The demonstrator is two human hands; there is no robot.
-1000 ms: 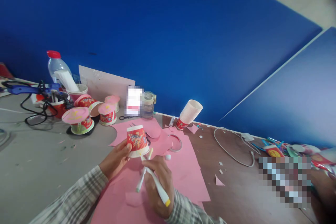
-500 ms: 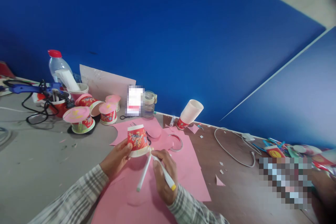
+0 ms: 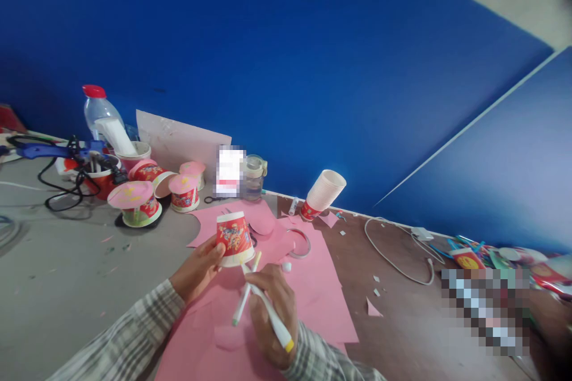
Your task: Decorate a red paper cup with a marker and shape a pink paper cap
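Partition [image 3: 286, 71], handheld cup [image 3: 234, 239] (print [image 3: 233, 236] illegible)

2 plaid sleeves [image 3: 129, 330], grey and white.

The yellow-ended marker [image 3: 274, 319] has shifted back left.

Red paper cup [image 3: 234, 237] with white bands and colourful printed figures, upside down and slightly tilted, its left side gripped by the left fingers [image 3: 219, 250]. White marker [image 3: 276, 320] with a yellow end, slanting through the right fingers [image 3: 259, 278], its tip beyond them at the cup's lower rim.
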